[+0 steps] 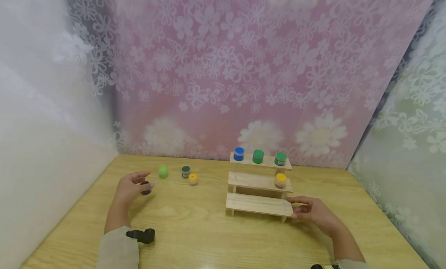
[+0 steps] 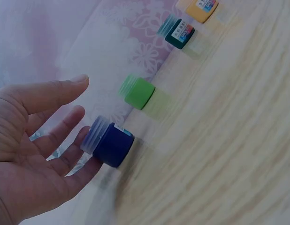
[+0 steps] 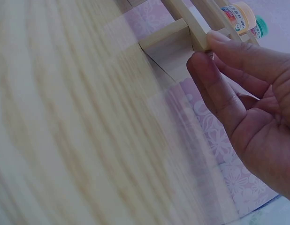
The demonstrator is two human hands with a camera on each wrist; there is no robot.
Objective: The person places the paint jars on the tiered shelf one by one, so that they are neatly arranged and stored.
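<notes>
The left hand [image 1: 128, 187] is partly open, fingers spread beside a dark blue jar [image 2: 114, 146] at the desk's [image 1: 195, 234] left, thumb clear of it. The right hand [image 1: 315, 213] pinches the stepped shelf's [image 1: 258, 204] near right corner; its middle step carries a yellow jar [image 1: 280, 181] labelled "deli".

A tiered pale-wood shelf [image 3: 195, 31] was held by the right hand [image 3: 253, 96]. A round orange jar [image 3: 240, 18] and round green jar [image 3: 262, 27] were seen behind.
</notes>
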